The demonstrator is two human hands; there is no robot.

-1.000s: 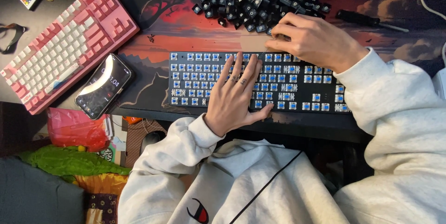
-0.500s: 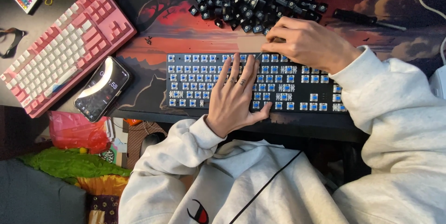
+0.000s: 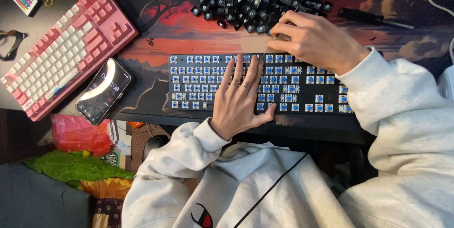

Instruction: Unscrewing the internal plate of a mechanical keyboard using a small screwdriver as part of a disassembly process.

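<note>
The left hand [image 3: 241, 98] stays flat and open on the bare keyboard [image 3: 198, 83], steadying it. The right hand [image 3: 314, 39], pinching a thin tool [image 3: 270, 48], has crept toward eleven o'clock, at the top switch row below the keycap pile [image 3: 246, 1].

The stripped keyboard [image 3: 302, 88] under both hands shows a matt black plastic plate studded with glossy blue-stemmed plastic switches, and the heap of black keycaps [image 3: 250, 1] at the far side looks like smooth, faintly shiny plastic. It lies on a matt, cloth-like printed desk mat [image 3: 189, 34]. At the left, the pink-and-white keyboard [image 3: 61, 48] is matt plastic, the phone [image 3: 103, 91] has a glossy glass face, and the person's pale sleeves [image 3: 406, 114] are soft, matt knit cloth.
</note>
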